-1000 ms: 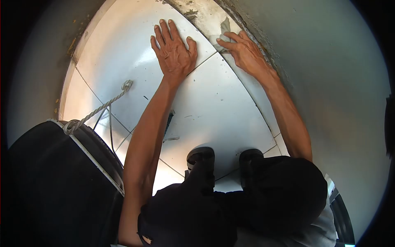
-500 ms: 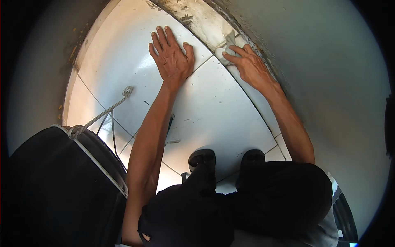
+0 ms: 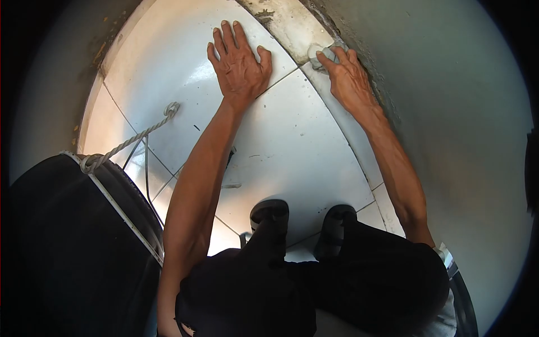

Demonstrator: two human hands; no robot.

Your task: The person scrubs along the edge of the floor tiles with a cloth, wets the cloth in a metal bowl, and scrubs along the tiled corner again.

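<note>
My left hand (image 3: 240, 70) lies flat on the white floor tiles (image 3: 281, 135), fingers spread, with nothing in it. Over by the wall, my right hand (image 3: 349, 78) presses a crumpled grey cloth (image 3: 330, 56) against the narrow skirting tiles (image 3: 321, 84). Its fingers are bent over the cloth and partly hide it. A wet, whitish patch shows beside the cloth. Dark stains (image 3: 264, 14) mark the tile strip beyond it.
To my left stands a black bucket (image 3: 73, 236) with a knotted rope (image 3: 129, 140) on its rim. A grey-green wall (image 3: 449, 140) rises close on the right. My sandalled feet (image 3: 270, 216) are on the tiles. A small pale strip (image 3: 231, 186) lies near my left forearm.
My right hand has drawn the cloth slightly back along the skirting, and its fingers are now bunched over it. My left hand stays flat on the floor. The view has shifted a little.
</note>
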